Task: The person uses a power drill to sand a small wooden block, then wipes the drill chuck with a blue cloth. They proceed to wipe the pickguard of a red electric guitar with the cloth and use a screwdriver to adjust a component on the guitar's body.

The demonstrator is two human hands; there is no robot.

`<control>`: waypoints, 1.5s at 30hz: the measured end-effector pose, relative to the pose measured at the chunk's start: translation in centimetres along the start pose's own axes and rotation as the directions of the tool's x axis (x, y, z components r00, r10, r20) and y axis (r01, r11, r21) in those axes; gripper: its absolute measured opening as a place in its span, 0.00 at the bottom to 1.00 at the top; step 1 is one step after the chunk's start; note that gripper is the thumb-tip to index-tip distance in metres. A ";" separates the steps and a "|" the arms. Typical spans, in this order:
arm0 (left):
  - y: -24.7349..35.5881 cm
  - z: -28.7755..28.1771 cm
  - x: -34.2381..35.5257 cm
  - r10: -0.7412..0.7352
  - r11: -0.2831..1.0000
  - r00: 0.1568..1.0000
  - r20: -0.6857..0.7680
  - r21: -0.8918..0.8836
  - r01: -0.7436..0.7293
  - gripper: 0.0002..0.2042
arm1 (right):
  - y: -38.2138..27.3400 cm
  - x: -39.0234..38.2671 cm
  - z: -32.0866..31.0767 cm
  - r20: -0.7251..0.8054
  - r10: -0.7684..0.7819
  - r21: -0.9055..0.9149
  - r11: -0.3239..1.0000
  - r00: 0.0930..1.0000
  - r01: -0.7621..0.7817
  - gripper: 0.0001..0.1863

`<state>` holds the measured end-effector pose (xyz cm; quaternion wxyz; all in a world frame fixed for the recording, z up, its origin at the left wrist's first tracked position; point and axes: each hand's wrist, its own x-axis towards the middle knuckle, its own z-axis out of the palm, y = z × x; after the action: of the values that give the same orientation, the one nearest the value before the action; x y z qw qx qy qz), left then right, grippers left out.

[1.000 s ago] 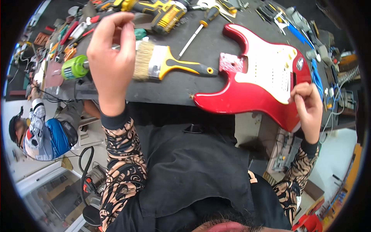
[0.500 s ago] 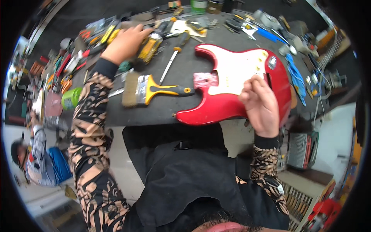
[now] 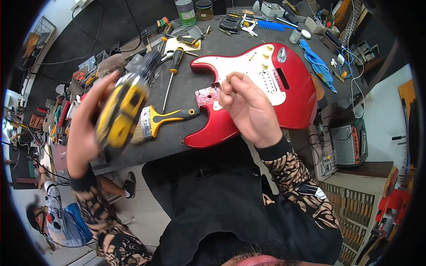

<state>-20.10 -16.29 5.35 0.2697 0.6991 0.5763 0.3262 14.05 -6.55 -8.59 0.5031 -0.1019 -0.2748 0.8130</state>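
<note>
Left grip [image 3: 85, 126] around the yellow-and-black power drill [image 3: 123, 111]

Left of the guitar [image 3: 271, 73], the drill [image 3: 123, 108] is blurred, and the fingers of the left hand [image 3: 83, 126] are partly hidden by it. The guitar is partly covered by the right hand [image 3: 252, 108]; whether anything is pinched there cannot be told. Beyond the guitar, a fretted neck [image 3: 353, 26] is cut off.

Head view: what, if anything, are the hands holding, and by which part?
Left hand holds the yellow drill from its left side, exact part unclear. Right hand: can't tell.
</note>
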 end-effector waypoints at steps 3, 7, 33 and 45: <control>-2.8 0.9 -10.2 0.115 0.737 0.992 -0.058 0.674 -0.046 0.38 | 2.3 0.7 2.3 0.086 0.053 0.059 0.997 0.995 -0.058 0.09; -8.2 10.6 -21.4 -0.056 0.971 0.937 -0.346 -0.237 -0.030 0.32 | 5.2 0.3 5.5 0.134 0.169 0.055 0.983 0.977 -0.177 0.09; -7.9 24.5 -22.1 0.004 0.977 0.627 -0.779 -0.130 -0.168 0.21 | 12.0 -6.2 11.7 0.127 0.429 0.021 0.900 0.894 -0.435 0.13; -9.5 24.1 -22.9 -0.139 0.970 0.777 -0.614 -0.244 -0.019 0.22 | 12.3 -6.7 11.2 0.034 0.513 0.068 0.855 0.858 -0.514 0.16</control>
<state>-10.45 -37.03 -20.57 0.1544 0.4947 0.6119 0.5974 2.93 -20.49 -6.78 0.2697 -0.1468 -0.2107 0.9281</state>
